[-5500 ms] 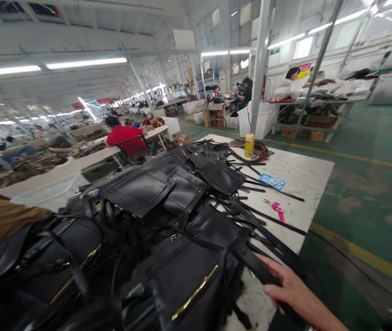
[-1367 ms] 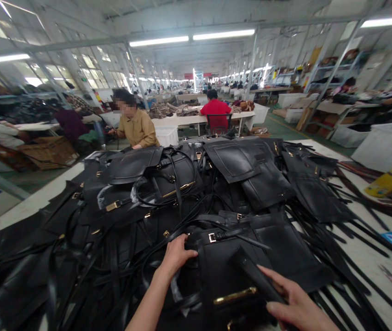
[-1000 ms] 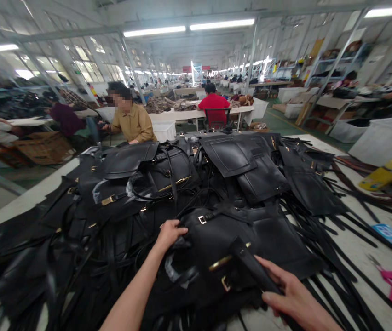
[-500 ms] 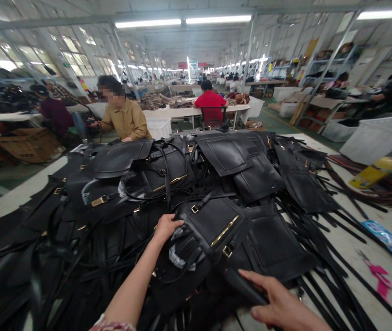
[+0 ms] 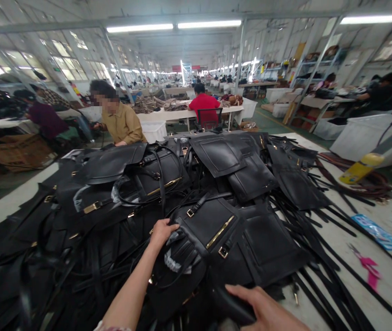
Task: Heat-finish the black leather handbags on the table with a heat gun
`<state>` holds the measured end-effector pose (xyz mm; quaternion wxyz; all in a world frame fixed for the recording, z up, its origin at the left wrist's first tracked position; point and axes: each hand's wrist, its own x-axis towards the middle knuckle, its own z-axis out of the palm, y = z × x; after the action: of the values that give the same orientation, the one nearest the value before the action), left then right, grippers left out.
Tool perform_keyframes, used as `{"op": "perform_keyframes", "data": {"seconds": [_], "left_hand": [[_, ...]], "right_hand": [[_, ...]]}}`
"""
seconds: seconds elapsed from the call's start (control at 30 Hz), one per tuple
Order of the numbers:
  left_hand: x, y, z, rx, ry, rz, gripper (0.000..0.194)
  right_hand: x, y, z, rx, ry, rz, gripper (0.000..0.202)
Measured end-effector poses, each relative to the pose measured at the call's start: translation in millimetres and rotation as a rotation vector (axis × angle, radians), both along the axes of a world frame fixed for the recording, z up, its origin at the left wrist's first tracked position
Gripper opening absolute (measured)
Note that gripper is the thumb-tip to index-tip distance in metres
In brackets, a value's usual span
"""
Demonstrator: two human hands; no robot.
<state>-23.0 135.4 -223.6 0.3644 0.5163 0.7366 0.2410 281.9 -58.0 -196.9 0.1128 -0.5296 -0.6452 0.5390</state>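
My left hand [image 5: 162, 234] pinches the left edge of a black leather bag panel [image 5: 201, 223], which has a gold zipper [image 5: 221, 231] and gold buckles. My fingertips are partly hidden behind that edge. Clear plastic wrap and thin loop handles [image 5: 182, 262] lie just below it. At the bottom of the view, my right hand [image 5: 260, 305] is closed around a dark, curved black leather piece [image 5: 232, 303]. Its lower end is blurred, and I cannot tell whether it joins the panel. Another stitched black panel [image 5: 273, 243] lies to the right.
Black leather pieces and straps [image 5: 320, 276] cover much of the table [image 5: 391, 294]. Pink-handled scissors [image 5: 368, 269], a blue-and-white packet [image 5: 378, 231] and a yellow bottle [image 5: 361, 168] lie at right. A co-worker in a tan jacket [image 5: 125, 123] is across the table.
The whole view has shifted slightly. My right hand has moved down and left with the curved leather piece, while my left hand keeps its hold on the panel edge.
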Motion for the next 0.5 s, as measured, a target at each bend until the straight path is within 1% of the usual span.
{"op": "perform_keyframes", "data": {"seconds": [0.07,0.13,0.2,0.3,0.4,0.5], "left_hand": [[-0.3,-0.5,0.1,0.008,0.002,-0.003,0.02],[-1.4,-1.7,0.4,0.013,0.002,0.005,0.021],[-2.4,-3.9,0.0,0.014,0.004,0.017,0.022],[-2.8,-7.8,-2.7,0.011,0.007,0.031,0.022],[-2.8,-10.1,-5.9,0.012,0.008,0.039,0.021],[-2.9,-10.5,-5.8,0.015,0.01,0.042,0.022]], "right_hand": [[-5.2,-1.1,2.0,-0.008,0.029,-0.038,0.069],[-4.5,-3.0,4.9,0.002,0.05,-0.076,0.07],[3.2,-6.6,5.8,0.024,0.052,-0.122,0.071],[20.0,-13.3,2.4,0.057,0.04,-0.178,0.071],[27.8,-17.4,-2.0,0.043,0.036,-0.154,0.07],[20.3,-17.0,-2.4,-0.022,0.018,-0.126,0.072]]}}
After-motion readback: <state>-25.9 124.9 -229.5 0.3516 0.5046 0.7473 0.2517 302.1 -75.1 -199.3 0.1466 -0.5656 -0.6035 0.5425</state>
